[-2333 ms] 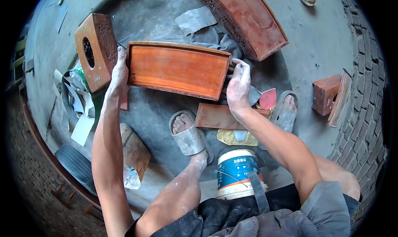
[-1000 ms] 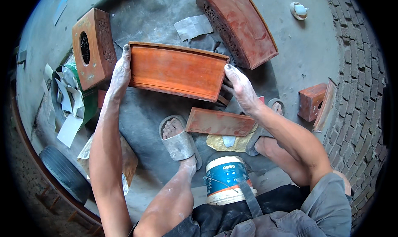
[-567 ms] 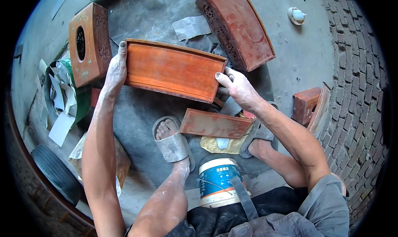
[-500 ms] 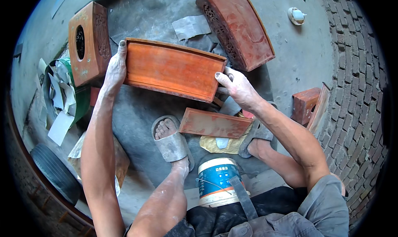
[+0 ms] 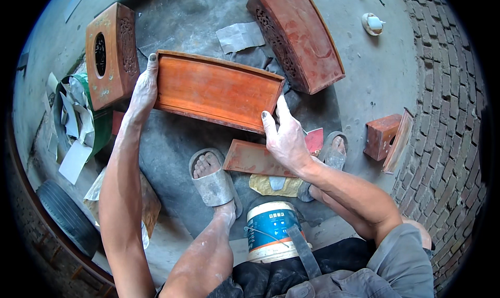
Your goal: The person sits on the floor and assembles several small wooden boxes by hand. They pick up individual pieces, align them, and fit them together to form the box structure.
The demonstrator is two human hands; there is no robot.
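Note:
Between my hands is a reddish-orange wooden box (image 5: 216, 89) with a raised rim, its flat face turned up toward me and its right end tilted lower. My left hand (image 5: 142, 94) grips the left end, thumb pointing up along the edge. At the lower right corner, my right hand (image 5: 287, 141) has its thumb on the near edge and its fingers along the right end; the fingertips are partly hidden. Below the box, a loose reddish wooden panel (image 5: 250, 158) lies near my feet, partly covered by my right hand.
A large dusty wooden box (image 5: 307, 35) with carved sides lies beyond at right. At left stands a carved box with an oval hole (image 5: 112, 74), beside a green bin of paper scraps (image 5: 104, 131). A blue-white bucket (image 5: 271, 230) sits between my legs; a small box (image 5: 382, 135) lies by the bricks.
My right hand has moved down and slightly left along the box's right end to the lower corner. The box's right end has dropped a little. My left hand keeps its hold.

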